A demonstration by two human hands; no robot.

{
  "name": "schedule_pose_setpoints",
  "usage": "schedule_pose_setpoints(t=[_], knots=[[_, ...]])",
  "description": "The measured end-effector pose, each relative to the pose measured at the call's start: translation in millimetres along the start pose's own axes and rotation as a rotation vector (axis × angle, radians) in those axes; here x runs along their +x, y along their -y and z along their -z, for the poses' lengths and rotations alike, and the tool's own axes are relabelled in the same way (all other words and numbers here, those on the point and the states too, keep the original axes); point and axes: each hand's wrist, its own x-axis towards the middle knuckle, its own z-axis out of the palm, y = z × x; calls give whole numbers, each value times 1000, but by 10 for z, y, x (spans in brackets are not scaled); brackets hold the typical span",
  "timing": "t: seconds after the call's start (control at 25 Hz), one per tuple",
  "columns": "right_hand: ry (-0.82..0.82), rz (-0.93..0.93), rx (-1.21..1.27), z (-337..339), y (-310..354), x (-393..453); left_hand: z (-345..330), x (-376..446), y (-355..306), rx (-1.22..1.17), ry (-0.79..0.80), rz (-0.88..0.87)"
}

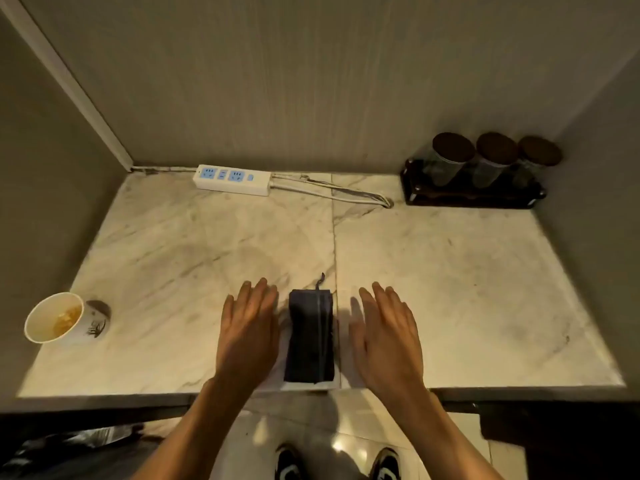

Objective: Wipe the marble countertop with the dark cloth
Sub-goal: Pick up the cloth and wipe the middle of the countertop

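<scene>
The marble countertop [450,289] lies bare mid-frame; at lower centre the folded dark cloth [310,336] waits between the flat, empty left hand [250,329] and right hand [386,332], likely poised to grasp it.

Dark cloth [310,337] lies folded at front edge of marble countertop [450,271]. Left hand [247,336] & right hand [386,336] are flat, fingers spread, one each side, not holding it. Paper cup [57,318] at far left; power strip [232,179] & jar rack [472,192] at back wall.
</scene>
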Motion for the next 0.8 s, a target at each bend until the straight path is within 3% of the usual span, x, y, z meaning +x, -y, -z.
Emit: schedule_pose_setpoints(t=[0.28, 0.8], knots=[[53, 79, -37, -443, 269, -6, -479, -97, 176, -25, 1, 9], [82, 110, -75, -1095, 568, 112, -518, -90, 126, -4, -26, 31]])
